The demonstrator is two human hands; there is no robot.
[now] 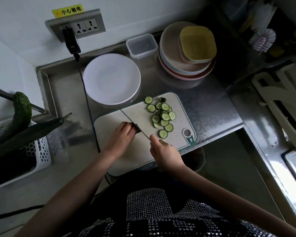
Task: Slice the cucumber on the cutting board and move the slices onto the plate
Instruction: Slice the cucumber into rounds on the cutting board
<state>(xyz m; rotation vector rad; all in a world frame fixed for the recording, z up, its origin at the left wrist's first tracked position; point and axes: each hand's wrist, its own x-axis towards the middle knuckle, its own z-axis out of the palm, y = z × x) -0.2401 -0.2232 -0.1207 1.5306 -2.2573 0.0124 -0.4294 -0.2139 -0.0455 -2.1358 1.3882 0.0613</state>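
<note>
Head view. Slicing is nearly complete. Only a short dark stub of cucumber (137, 130) remains, lying on the cutting board (143, 151) left of centre. The left hand (120, 137) holds this stub with curled fingertips. The right hand (164, 151) is wrapped round the handle of the knife (133, 123); the thin dark blade runs far-left from that hand and lies against the stub's right face.

About fifteen slices (162, 115) lie in a loose, partly overlapping row on the right half of the board. Each is a flat round disc with pale wet flesh and a dark ridged rim. A dark end piece (163, 99) sits at the far edge. The plate (111, 79), round, white, glossy and shallow, stands just beyond the board's far-left corner and holds no slices.

Next move, as judged: one or two more cuts on a stub too short for a secure hold, so the fingertips must stay tucked clear of the blade. Transfer to the plate then follows.

The board is pale, matt and round-cornered with a green trim. The counter (212, 106) is brushed steel.
</note>
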